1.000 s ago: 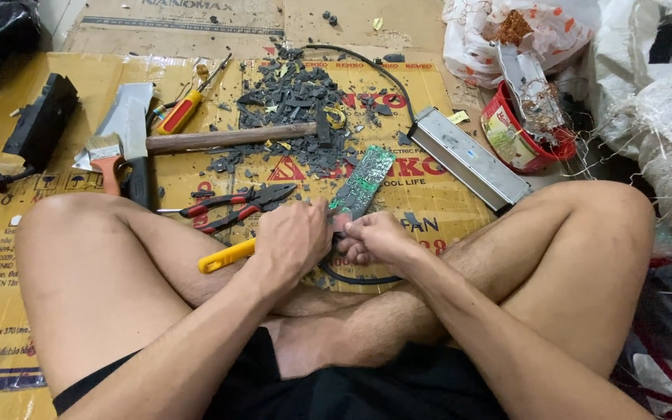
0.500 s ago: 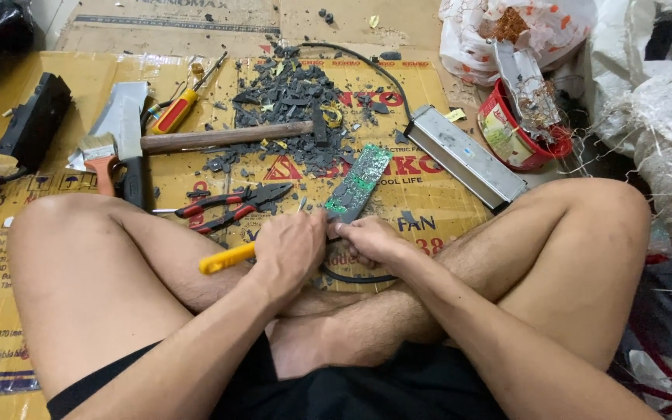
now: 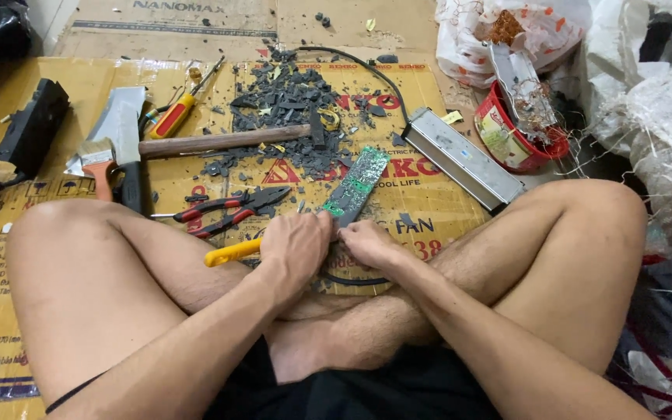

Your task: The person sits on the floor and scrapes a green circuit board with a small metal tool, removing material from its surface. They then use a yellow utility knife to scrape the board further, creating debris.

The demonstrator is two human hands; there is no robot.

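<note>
I sit cross-legged on flattened cardboard. My left hand is closed around a tool with a yellow handle that sticks out to the left. My right hand pinches the near end of a long green circuit board, which slants away toward the upper right. Both hands meet at the board's near end, just above my crossed shins. The tool's working tip is hidden under my fingers.
Red-handled pliers lie left of the board. Beyond are a wooden-handled hammer, a pile of dark broken bits, a screwdriver, a cleaver and brush. A grey metal casing, red tin and bags sit right.
My hands stay together at the board's near end, shifting only slightly. The board and tools on the cardboard keep their places.
</note>
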